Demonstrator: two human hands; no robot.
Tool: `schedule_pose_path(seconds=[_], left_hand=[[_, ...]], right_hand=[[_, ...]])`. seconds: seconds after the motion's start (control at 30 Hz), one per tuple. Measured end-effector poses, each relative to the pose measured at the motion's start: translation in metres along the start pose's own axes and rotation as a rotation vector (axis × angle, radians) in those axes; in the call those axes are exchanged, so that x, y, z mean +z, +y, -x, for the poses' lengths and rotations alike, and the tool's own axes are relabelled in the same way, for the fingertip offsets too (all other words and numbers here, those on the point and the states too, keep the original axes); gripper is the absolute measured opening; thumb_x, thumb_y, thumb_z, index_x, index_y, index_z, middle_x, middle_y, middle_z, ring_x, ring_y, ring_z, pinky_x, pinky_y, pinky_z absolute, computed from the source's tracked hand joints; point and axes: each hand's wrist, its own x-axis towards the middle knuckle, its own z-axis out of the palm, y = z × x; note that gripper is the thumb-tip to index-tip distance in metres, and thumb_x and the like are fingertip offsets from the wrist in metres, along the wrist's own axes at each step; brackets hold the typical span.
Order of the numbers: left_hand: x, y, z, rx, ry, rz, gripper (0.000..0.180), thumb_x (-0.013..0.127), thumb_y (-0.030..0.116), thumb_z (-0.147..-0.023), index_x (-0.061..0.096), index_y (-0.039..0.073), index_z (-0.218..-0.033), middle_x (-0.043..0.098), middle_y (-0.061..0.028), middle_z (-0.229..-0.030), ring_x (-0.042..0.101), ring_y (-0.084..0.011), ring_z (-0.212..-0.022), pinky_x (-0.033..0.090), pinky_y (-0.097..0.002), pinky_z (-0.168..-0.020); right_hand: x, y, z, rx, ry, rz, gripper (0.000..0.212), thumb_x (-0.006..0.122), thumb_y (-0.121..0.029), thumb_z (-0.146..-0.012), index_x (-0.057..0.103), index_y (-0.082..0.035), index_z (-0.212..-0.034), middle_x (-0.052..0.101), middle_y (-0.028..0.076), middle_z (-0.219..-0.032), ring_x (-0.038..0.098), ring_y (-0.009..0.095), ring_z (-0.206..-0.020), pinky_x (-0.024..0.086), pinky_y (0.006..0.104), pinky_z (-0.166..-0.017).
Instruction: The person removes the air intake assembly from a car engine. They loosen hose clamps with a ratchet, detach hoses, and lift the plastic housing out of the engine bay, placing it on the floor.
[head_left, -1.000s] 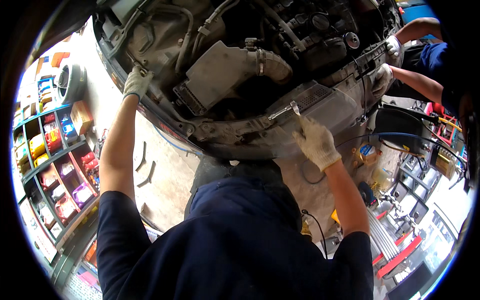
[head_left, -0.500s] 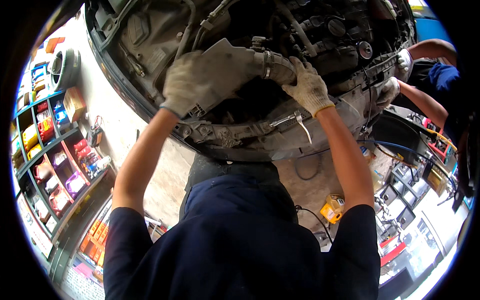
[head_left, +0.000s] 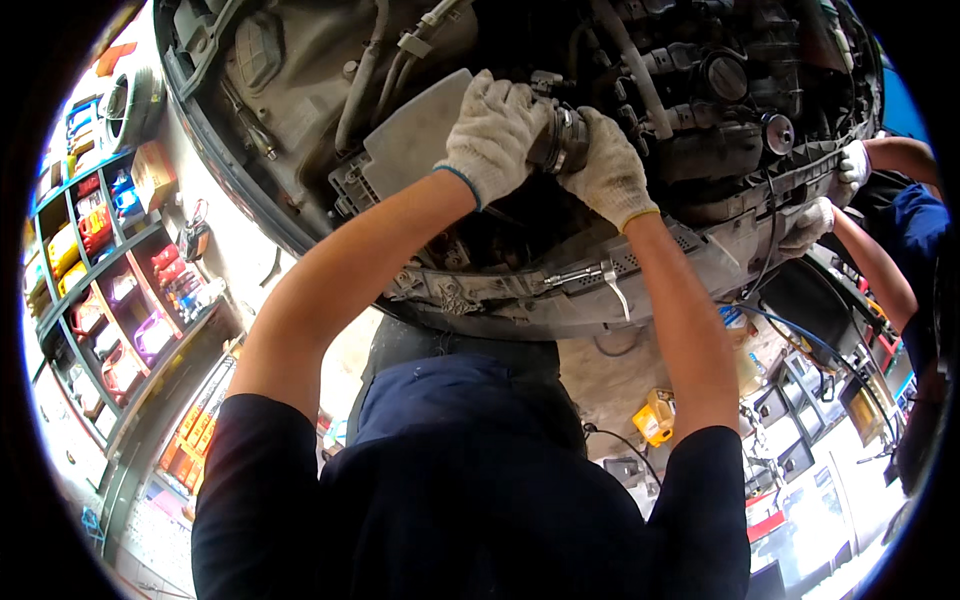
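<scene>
In the open engine bay, a dark air intake hose (head_left: 569,140) with a metal clamp runs between my hands. My left hand (head_left: 495,135), in a knitted white glove, is closed round its left end, beside the flat grey air filter housing cover (head_left: 415,130). From the right, my gloved right hand (head_left: 608,165) grips the same hose; its fingertips are partly hidden behind it. A silver ratchet wrench (head_left: 590,275) lies on the front panel, just below my right hand.
A co-worker's gloved hands (head_left: 812,225) rest on the car's front edge (head_left: 740,250) at the right. Shelves of bottles (head_left: 100,290) stand at the left. A yellow jug (head_left: 655,417) is on the floor, with a tool cart (head_left: 800,400) farther right.
My left hand has moved right, from the housing cover to the hose. The cover and hose have shifted, and the cover's tilt has changed. My right hand stays on the hose.
</scene>
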Motion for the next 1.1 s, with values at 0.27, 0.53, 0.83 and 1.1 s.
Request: schedule_pose_path(seconds=[0.27, 0.53, 0.83, 1.1], left_hand=[[-0.004, 0.012, 0.003, -0.539, 0.002, 0.529, 0.041, 0.063, 0.037, -0.093, 0.063, 0.019, -0.13, 0.062, -0.0099, -0.124, 0.056, -0.0278, -0.118, 0.033, -0.0452, -0.109], [-0.011, 0.019, 0.006, -0.565, -0.021, 0.682, 0.042, 0.063, 0.033, -0.091, 0.06, 0.021, -0.131, 0.06, -0.0079, -0.125, 0.054, -0.0272, -0.12, 0.036, -0.0479, -0.106], [-0.012, -0.002, 0.01, -0.457, -0.153, 0.942, 0.039, 0.064, 0.03, -0.088, 0.062, 0.023, -0.127, 0.059, -0.0068, -0.119, 0.053, -0.0258, -0.115, 0.035, -0.0465, -0.105], [-0.011, -0.038, -0.003, -0.43, -0.386, 1.557, 0.035, 0.066, 0.025, -0.087, 0.066, 0.019, -0.121, 0.061, -0.0075, -0.124, 0.054, -0.0254, -0.122, 0.031, -0.0473, -0.113]], right_hand=[[0.003, -0.011, 0.012, 0.051, 0.044, 0.112, 0.085, 0.091, -0.026, -0.073, 0.049, -0.011, -0.145, 0.059, 0.014, -0.134, 0.057, 0.036, -0.128, 0.048, 0.0457, -0.11], [0.001, 0.008, 0.008, -0.032, 0.016, -0.057, 0.086, 0.094, -0.02, -0.067, 0.052, -0.008, -0.141, 0.061, 0.014, -0.132, 0.061, 0.035, -0.124, 0.052, 0.0439, -0.107], [0.012, 0.0, 0.016, -0.013, 0.053, -0.006, 0.083, 0.093, -0.032, -0.074, 0.05, -0.011, -0.142, 0.06, 0.014, -0.13, 0.062, 0.035, -0.122, 0.054, 0.0464, -0.104], [-0.01, -0.007, 0.002, -0.02, -0.133, 0.173, 0.088, 0.093, -0.038, -0.075, 0.049, -0.009, -0.145, 0.059, 0.014, -0.138, 0.06, 0.034, -0.127, 0.053, 0.0451, -0.106]])
